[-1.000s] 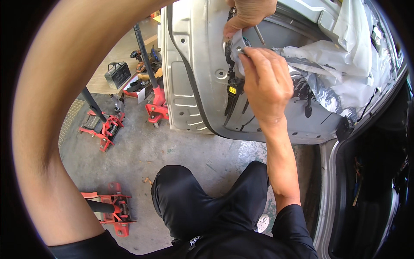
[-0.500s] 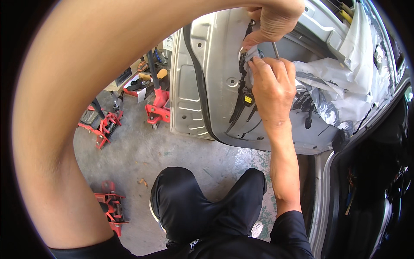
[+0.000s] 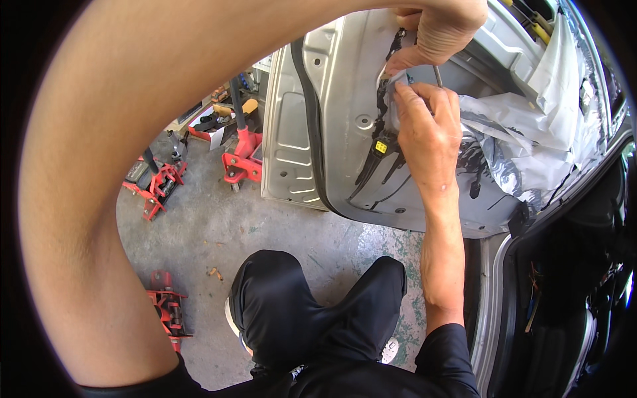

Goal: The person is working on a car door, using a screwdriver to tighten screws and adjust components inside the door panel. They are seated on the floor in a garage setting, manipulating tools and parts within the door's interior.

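Observation:
Before me stands a car door's bare silver inner panel (image 3: 345, 86). My left hand (image 3: 441, 33) is at its upper part, fingers curled and thumb pointing down; what it grips is hidden. Just below, my right hand (image 3: 431, 126) pinches a pale, translucent piece of sheet (image 3: 396, 83) against the panel. A thin metal rod (image 3: 438, 76) shows between the two hands; I cannot tell whether either holds it. Black sticky-looking strips (image 3: 381, 99) run beside my right fingertips, and a yellow connector (image 3: 380, 147) hangs below them.
Crumpled plastic sheeting (image 3: 524, 119) covers the door's right part. Yellow-handled tools (image 3: 539, 32) lie above it. Red floor jacks (image 3: 242, 159) stand left of the door, near an open box (image 3: 212, 126) of parts. The car's door sill (image 3: 488, 298) runs along my right.
Both hands and the door appear slightly further right as the view shifts. My right fingertips remain on the translucent piece, with my left thumb just above them.

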{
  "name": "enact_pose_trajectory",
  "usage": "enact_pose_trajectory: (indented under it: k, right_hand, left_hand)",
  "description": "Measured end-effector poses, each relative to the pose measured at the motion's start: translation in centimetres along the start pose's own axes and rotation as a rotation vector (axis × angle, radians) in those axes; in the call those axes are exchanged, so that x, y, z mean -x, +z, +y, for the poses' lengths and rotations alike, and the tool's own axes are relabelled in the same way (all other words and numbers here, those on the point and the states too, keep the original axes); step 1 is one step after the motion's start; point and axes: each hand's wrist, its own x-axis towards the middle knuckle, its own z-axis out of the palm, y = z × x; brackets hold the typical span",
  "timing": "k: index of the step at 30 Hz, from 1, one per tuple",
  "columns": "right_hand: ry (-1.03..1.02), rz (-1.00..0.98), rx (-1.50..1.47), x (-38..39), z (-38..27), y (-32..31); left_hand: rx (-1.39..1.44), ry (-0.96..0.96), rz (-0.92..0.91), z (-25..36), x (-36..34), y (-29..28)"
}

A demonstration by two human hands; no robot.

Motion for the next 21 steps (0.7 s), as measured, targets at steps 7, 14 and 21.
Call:
enact_pose_trajectory:
  k: [7,14,21]
  right_hand:
    - [0.077,0.057,0.053,-0.2,-1.2,0.5]
    - [0.044,0.147,0.074,0.7,-1.0,1.5]
    - [0.046,0.139,0.233,0.7,-1.2,1.3]
  left_hand:
    - [0.001,0.001,0.000,0.0,0.0,0.0]
    - [-0.003,0.004,0.002,0.1,0.0,0.0]
    - [-0.004,0.006,0.019,0.5,0.0,-0.4]
